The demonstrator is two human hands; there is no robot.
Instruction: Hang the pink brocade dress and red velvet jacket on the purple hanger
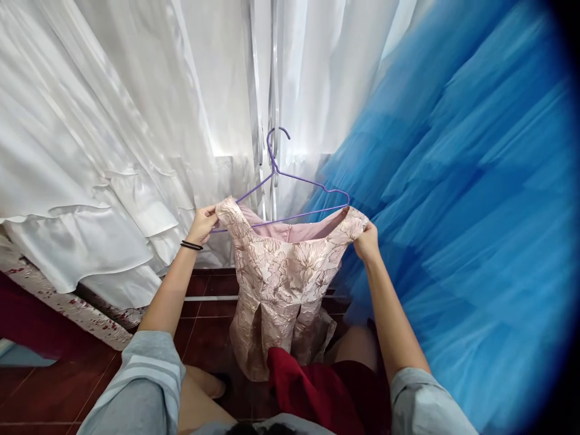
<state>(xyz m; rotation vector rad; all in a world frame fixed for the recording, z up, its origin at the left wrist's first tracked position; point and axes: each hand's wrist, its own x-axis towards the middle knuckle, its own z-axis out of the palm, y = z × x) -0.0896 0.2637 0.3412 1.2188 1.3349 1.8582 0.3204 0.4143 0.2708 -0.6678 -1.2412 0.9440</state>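
A pink brocade dress (290, 266) with a raised floral pattern hangs in front of me between my hands. My left hand (203, 223) pinches its left shoulder, and a black band circles that wrist. At the other shoulder, my right hand (366, 240) grips the fabric, its fingers partly hidden by the cloth. A purple wire hanger (301, 178) passes through the neckline, its hook pointing up and free. The hanger's right end sits at the right shoulder; its left end pokes out beside my left hand. The pink lining shows inside the neck.
White satin garments (90, 181) hang on the left and behind. A large blue tulle dress (475, 229) fills the right side. Dark red cloth (312, 386) lies over my lap. Below are red floor tiles (199, 338) and a thin light rail (206, 298).
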